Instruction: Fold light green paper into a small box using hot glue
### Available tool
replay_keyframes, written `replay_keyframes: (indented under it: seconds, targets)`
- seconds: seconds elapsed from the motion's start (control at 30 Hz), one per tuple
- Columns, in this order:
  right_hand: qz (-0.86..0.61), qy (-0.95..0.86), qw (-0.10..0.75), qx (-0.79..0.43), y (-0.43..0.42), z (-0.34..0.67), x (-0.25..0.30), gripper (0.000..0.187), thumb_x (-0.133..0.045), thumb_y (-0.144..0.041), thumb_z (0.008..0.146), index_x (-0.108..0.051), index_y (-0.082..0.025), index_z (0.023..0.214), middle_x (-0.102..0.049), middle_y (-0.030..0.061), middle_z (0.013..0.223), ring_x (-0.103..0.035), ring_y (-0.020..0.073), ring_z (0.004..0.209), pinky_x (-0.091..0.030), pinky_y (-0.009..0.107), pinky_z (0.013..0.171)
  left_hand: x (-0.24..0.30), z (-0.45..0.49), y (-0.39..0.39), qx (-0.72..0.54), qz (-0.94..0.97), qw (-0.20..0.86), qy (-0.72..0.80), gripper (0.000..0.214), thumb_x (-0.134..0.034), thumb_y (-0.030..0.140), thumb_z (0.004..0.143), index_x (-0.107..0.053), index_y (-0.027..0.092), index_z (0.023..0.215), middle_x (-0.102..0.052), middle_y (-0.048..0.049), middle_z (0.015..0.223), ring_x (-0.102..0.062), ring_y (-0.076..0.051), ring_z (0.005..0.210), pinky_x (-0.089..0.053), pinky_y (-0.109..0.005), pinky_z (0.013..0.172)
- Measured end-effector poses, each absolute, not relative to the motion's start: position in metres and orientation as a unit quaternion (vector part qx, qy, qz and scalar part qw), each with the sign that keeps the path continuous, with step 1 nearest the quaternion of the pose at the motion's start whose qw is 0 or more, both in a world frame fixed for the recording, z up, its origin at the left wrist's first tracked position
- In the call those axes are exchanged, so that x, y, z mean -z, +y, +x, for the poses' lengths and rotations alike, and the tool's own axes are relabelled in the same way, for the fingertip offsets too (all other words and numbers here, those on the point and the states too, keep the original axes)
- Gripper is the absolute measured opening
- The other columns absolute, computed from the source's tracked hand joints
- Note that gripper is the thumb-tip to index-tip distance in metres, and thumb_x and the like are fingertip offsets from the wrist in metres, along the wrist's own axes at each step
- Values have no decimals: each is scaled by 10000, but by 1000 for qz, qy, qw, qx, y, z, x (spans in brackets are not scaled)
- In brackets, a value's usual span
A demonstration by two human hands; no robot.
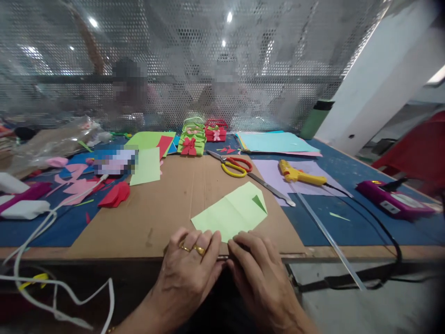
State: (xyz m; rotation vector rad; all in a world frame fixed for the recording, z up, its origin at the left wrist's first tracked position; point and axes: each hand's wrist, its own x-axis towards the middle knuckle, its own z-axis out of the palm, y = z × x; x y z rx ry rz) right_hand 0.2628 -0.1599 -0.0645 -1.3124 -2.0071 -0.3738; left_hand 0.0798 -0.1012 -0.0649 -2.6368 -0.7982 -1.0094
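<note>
A pale green sheet of paper (231, 208) lies slanted on the brown cardboard (167, 199) at the table's front edge. Its far right corner is folded in and shows a darker green side, and a faint crease crosses its middle. My left hand (194, 260), with two gold rings, has its fingers curled over the paper's near edge. Close beside it, my right hand (255, 264) presses its bent fingers on the same edge. Both thumbs are lower, near the table edge and partly hidden. The fingers cover the paper's nearest part.
Scissors (234, 167), a metal blade-like strip (273, 189) and a yellow glue gun (301, 175) lie beyond to the right. A clear glue stick (330, 239) overhangs the front edge. Small paper bags (192, 141) stand behind. White cables (52, 222) trail at left; power strips flank both sides.
</note>
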Motion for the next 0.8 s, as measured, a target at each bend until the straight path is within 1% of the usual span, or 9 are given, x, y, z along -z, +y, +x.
replay_keyframes:
  seconds: [0.17,0.33,0.43,0.53,0.67,0.73,0.8]
  targets:
    - [-505,-772,353,156,-163,260,66,242,-530,-99,935,-585,-102,1171,-623,155,1094,-552,284,1071,-532,473,890,60,82,-103,300,-903,105,-288,458,-585,274,941,-545,100,1363,-656,-88,1056,-552,-249,961,-327,-448,974]
    - [-518,-753,368,169,-162,255,66,238,-517,-68,929,-587,-112,1153,-633,147,1059,-577,271,1040,-569,457,861,60,85,-100,309,-899,104,-294,424,-598,276,927,-584,120,1321,-641,-80,998,-530,-258,928,-335,-454,949]
    - [-517,-755,368,167,-162,254,63,248,-499,-47,933,-583,-116,1156,-639,145,1061,-591,259,1055,-564,465,915,62,85,-97,320,-895,108,-290,412,-605,286,923,-603,120,1300,-642,-79,970,-522,-262,902,-342,-449,917]
    - [-517,-767,349,151,-164,255,58,252,-477,-48,936,-582,-128,1151,-645,135,1067,-601,249,1060,-549,472,963,63,86,-96,331,-891,117,-287,399,-602,282,922,-616,115,1284,-641,-84,948,-518,-266,894,-344,-445,910]
    - [-511,-779,320,169,-163,256,58,333,-504,-90,936,-550,-79,1265,-633,162,1120,-584,269,1094,-547,473,979,63,86,-99,334,-892,113,-283,416,-611,268,912,-608,127,1304,-647,-87,982,-524,-265,902,-342,-442,915]
    - [-516,-778,312,174,-162,256,61,338,-514,-93,936,-565,-88,1271,-630,154,1118,-585,266,1078,-546,472,980,63,84,-100,331,-890,113,-291,420,-609,259,914,-600,148,1320,-658,-86,1028,-538,-264,925,-339,-443,932]
    - [-518,-774,318,179,-160,257,64,317,-524,-95,934,-588,-96,1244,-628,147,1106,-582,269,1070,-544,478,982,63,80,-101,324,-885,121,-311,410,-597,269,927,-605,141,1316,-670,-96,1055,-552,-269,948,-338,-450,949]
